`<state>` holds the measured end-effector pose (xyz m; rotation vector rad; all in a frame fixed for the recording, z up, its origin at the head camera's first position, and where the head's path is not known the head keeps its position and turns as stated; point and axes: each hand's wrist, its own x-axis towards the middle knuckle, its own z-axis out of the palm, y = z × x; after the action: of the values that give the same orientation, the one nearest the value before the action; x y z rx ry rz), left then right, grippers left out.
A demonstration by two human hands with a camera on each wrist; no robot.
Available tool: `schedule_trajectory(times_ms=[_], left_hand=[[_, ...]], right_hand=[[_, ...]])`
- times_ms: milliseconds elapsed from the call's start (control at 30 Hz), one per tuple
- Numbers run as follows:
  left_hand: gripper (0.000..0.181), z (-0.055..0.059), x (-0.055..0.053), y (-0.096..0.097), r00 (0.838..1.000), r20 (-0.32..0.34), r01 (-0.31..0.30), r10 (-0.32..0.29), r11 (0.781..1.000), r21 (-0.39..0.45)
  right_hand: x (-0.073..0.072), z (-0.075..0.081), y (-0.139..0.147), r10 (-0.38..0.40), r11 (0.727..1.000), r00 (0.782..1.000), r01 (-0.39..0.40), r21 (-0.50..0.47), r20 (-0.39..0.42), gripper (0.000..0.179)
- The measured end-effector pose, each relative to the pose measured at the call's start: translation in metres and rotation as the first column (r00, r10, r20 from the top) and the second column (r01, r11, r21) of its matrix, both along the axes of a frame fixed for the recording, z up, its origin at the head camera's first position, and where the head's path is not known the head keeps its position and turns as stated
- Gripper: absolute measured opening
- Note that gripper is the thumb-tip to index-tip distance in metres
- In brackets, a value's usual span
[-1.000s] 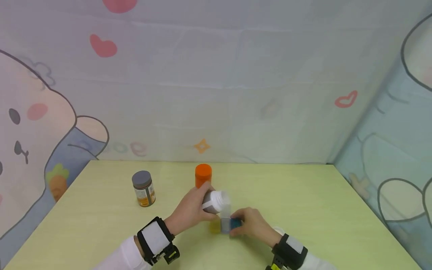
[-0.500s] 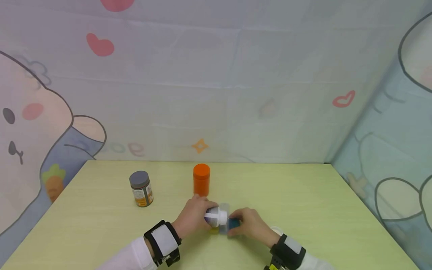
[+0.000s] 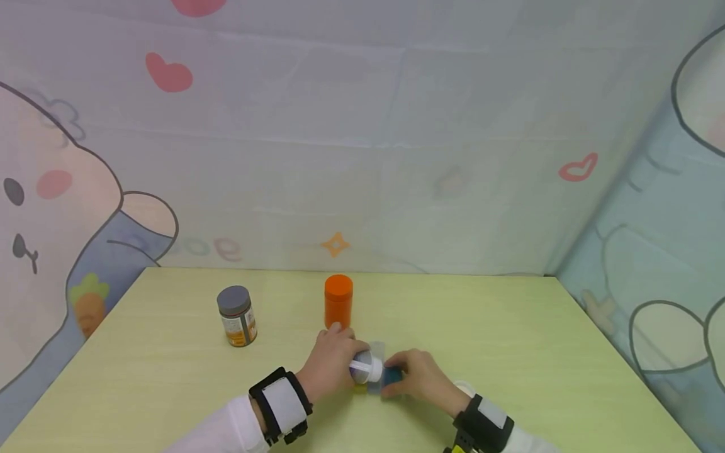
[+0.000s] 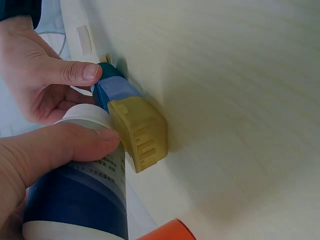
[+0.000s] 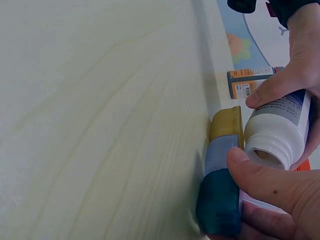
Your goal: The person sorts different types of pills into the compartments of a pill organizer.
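My left hand (image 3: 330, 363) grips a white pill bottle (image 3: 362, 367) with a blue and grey label, tipped on its side. Its uncapped mouth points right, close over a small pill organizer (image 4: 145, 132) on the table. Yellow, pale lavender and teal sections make up the organizer. My right hand (image 3: 423, 379) pinches its teal end between thumb and fingers. In the right wrist view, something pale brown shows inside the mouth of the bottle (image 5: 280, 131). From the head view, the bottle hides part of the organizer.
An orange bottle (image 3: 338, 302) stands just beyond my left hand. Farther left is a brown jar (image 3: 238, 318) with a grey lid. A white round cap (image 3: 466, 387) lies behind my right wrist. A printed cloth (image 3: 362, 157) hangs along the table's back edge.
My left hand has brought the bottle down and nearer, its mouth now low over the organizer. More of the orange bottle shows. My right hand has stayed on the organizer.
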<state>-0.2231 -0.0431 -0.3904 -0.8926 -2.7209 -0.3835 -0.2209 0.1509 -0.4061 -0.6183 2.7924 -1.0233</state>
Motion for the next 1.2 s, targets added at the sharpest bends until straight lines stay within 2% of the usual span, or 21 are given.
schedule_trajectory(times_ms=[267,567,767,1000,1100,1200], left_hand=[[0.045,0.002,0.000,0.005,1.000,-0.018,-0.001,0.001,1.000,-0.019],[0.038,0.007,0.003,0.013,0.997,-0.082,-0.019,0.007,0.989,-0.146],[0.042,0.009,0.005,0.009,0.999,-0.036,-0.024,0.021,0.995,-0.096],[0.044,0.003,0.001,0.001,1.000,-0.023,0.000,0.000,1.000,-0.005],[0.042,0.001,0.000,-0.003,1.000,0.021,0.017,-0.018,0.998,0.054],[0.040,0.003,-0.001,-0.006,0.995,0.098,0.023,-0.036,0.992,0.127]], right_hand=[[0.000,-0.001,0.000,0.004,1.000,1.000,-0.004,0.006,0.005,0.042],[0.000,-0.001,0.001,0.008,1.000,1.000,-0.008,0.000,-0.007,0.041],[0.000,-0.001,0.001,0.006,1.000,1.000,-0.006,0.003,0.002,0.041],[-0.001,-0.002,0.001,0.008,1.000,1.000,-0.008,0.006,-0.002,0.042],[-0.001,-0.003,0.001,0.009,1.000,1.000,-0.009,0.002,-0.003,0.043],[0.000,-0.003,0.001,0.008,1.000,1.000,-0.008,-0.003,-0.003,0.043]])
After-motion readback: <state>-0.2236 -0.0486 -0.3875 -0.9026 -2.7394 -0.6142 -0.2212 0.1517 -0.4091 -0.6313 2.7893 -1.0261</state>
